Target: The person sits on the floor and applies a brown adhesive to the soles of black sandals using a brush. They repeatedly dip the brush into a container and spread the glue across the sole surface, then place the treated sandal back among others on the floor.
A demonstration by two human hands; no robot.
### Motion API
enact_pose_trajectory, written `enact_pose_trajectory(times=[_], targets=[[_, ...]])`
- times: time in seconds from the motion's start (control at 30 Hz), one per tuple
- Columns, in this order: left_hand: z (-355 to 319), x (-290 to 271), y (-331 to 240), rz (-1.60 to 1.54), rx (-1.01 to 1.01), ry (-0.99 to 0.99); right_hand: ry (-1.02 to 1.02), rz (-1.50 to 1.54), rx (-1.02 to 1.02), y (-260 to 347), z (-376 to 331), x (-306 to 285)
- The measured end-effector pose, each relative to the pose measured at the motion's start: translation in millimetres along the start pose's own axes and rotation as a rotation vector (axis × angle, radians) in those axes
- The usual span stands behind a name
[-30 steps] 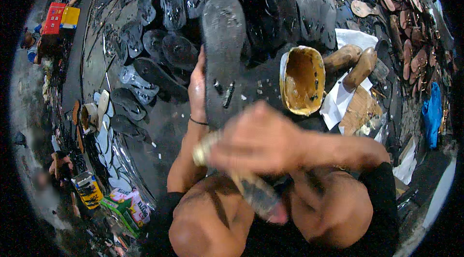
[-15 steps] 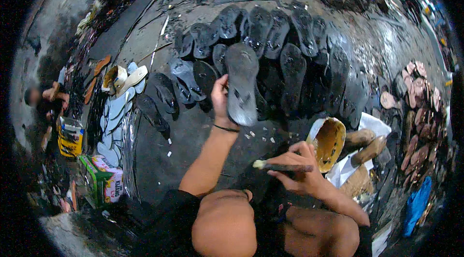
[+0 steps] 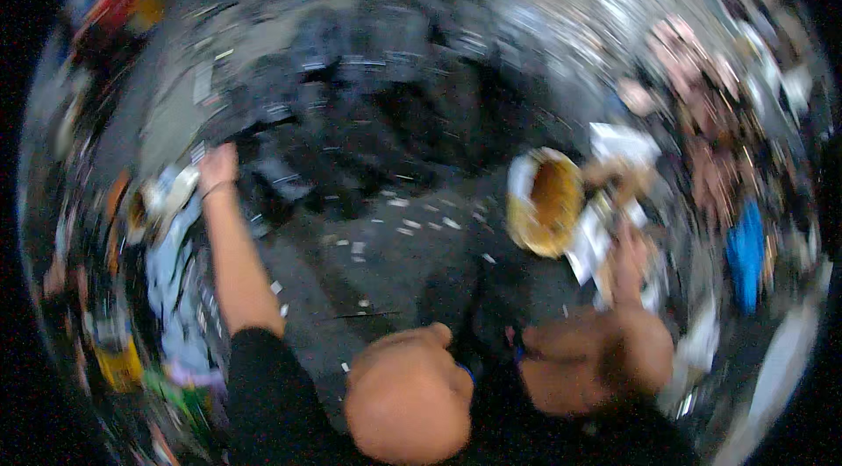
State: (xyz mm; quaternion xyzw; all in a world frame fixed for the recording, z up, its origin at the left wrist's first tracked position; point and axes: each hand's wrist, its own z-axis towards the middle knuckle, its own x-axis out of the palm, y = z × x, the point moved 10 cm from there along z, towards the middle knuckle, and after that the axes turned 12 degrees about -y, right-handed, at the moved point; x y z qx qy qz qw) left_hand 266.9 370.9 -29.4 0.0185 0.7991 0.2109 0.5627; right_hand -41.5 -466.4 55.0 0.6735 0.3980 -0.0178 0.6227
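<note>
Motion smears this view. My left hand (image 3: 218, 166) is stretched out to the left end of a dark mass of black slippers (image 3: 386, 106). Blur hides its fingers, so a hold on anything there cannot be made out. On the right, my right hand (image 3: 628, 260) is low over white paper (image 3: 590, 238), beside a yellowish tub (image 3: 519, 207) with brown stuff inside. Its fingers are smeared too, and no brush can be picked out in it. Brown rounded pieces (image 3: 614, 178) lie just beyond that hand.
Light blue-grey sole pieces (image 3: 171, 273) are piled on the left, near a yellow container (image 3: 120, 365). Pinkish sole pieces (image 3: 688, 54) and a blue cloth-like thing (image 3: 745, 251) are on the right. Small white scraps (image 3: 412, 225) dot the dark floor before my knees.
My left hand has swung far left from the middle, where it held up a black slipper. My right hand, which held a brush, has moved right past the tub. The view has shifted and blurred.
</note>
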Motion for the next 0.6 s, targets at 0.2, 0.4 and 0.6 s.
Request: enact_pose_trajectory(times=[0.2, 0.4, 0.6], targets=[[-98, 54, -16, -2.207, -0.551, -0.227, 0.241, 0.577, 0.378, -84, 11, 37], [-218, 33, -35, -2.373, -0.504, -0.014, 0.254, 0.263, 0.448, -163, -17, 77], [-275, -109, 22, -2.160, -0.210, -0.361, -0.137, 0.439, -0.408, 27, 18, -45]])
